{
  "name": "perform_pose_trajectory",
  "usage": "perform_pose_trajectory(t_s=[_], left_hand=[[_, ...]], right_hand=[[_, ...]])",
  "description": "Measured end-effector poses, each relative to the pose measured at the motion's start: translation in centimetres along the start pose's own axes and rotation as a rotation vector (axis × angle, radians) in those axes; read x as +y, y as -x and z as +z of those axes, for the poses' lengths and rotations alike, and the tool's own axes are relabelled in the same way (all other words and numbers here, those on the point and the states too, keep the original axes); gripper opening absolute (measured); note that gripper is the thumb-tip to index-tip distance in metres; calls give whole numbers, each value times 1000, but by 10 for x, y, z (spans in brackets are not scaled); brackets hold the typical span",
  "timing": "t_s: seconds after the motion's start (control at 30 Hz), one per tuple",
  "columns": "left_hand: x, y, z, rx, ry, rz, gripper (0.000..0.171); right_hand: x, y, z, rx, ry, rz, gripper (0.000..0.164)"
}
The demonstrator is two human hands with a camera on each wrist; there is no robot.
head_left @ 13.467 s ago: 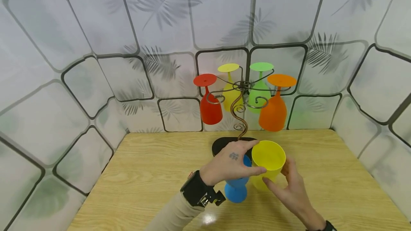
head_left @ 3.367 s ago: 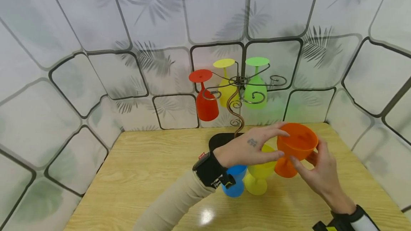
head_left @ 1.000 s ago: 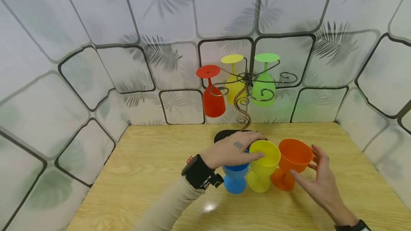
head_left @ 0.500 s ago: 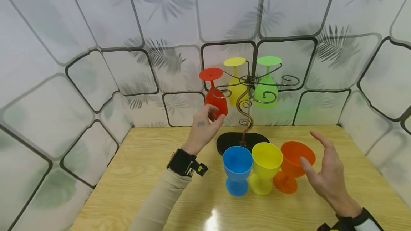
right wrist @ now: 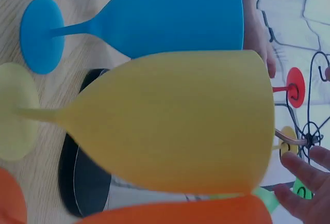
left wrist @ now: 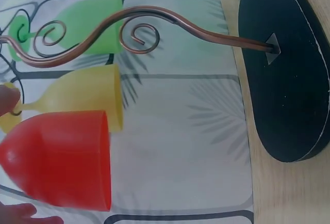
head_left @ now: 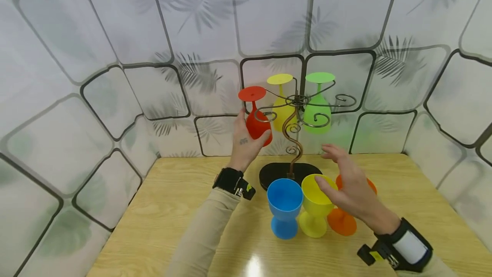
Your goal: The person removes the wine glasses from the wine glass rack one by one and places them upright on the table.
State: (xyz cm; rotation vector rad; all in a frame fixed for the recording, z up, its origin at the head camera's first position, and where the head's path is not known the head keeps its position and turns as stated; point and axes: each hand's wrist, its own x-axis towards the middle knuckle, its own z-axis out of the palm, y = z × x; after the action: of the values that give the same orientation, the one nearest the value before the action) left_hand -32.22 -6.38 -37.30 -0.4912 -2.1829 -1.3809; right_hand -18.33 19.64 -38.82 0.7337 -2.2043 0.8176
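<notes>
A red goblet [head_left: 256,126] hangs upside down by its foot from the left of the metal goblet rack [head_left: 270,177]. My left hand [head_left: 245,145] is around its bowl, thumb on the right and fingers behind on the left. In the left wrist view, gaps show between the red bowl [left wrist: 62,159] and both thumb and fingertips [left wrist: 31,214]. Fingers spread and holding nothing, my right hand [head_left: 351,185] is raised above the upright yellow goblet [head_left: 314,205]. Beside that goblet stand a blue one [head_left: 285,209] and an orange one [head_left: 342,221], the latter's bowl partly hidden by my right hand.
Another yellow goblet [head_left: 279,79] and a green one [head_left: 318,116] hang upside down at the rack's back. A bare curled arm [head_left: 346,99] sticks out to the right. The wooden table [head_left: 165,208] meets patterned fabric walls [head_left: 215,33].
The orange goblet came off the rack and was set down beside the yellow one. My left hand left the upright goblets for the hanging red one. My right hand released the orange goblet and moved left.
</notes>
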Motion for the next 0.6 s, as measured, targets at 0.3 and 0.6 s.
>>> perform_pose_trajectory(t_s=[0.3, 0.6], left_hand=[[-4, -4, 13, 7, -9, -33, 88], [-7, -8, 14, -7, -66, -33, 76]], right_hand=[[-13, -21, 30, -145, -64, 15, 72], [-20, -29, 42, -159, -91, 6, 71]])
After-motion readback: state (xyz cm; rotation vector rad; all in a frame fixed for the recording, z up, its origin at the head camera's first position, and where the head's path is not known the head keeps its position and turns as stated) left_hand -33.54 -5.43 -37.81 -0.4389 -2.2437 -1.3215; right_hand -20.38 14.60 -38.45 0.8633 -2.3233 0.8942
